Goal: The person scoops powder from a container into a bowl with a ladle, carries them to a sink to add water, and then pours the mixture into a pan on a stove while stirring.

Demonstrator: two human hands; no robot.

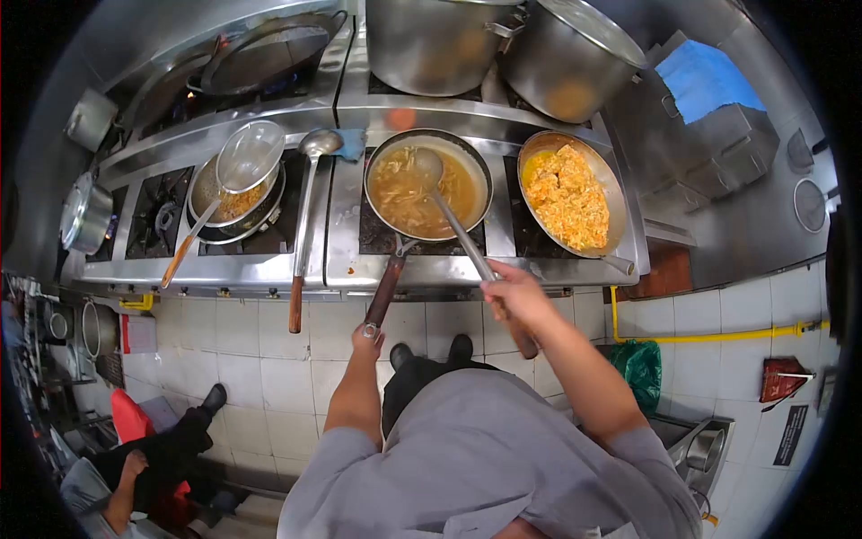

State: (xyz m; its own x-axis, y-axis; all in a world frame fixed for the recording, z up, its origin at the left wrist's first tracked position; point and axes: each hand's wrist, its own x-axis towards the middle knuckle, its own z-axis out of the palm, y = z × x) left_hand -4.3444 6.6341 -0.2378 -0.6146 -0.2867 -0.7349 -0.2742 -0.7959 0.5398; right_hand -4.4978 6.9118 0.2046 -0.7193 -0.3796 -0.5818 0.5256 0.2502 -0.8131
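My left hand (367,340) is closed around the end of the dark handle of a frying pan (369,153), which sits on the middle burner. Brown broth with pale strips (395,202) fills the pan. My right hand (518,295) grips the long handle of a ladle (460,232), whose bowl rests in the broth near the pan's centre. To the right, an oval-looking pan (536,146) carries orange-coated rice or grain (567,198). On the left, a second ladle (308,202) lies across the stove's front edge.
A mesh strainer (249,157) lies over a pan at left. Two large pots (431,54) stand behind, near a blue cloth (709,79). A yellow gas pipe (718,337) runs along the right wall. Another person (126,481) sits at lower left.
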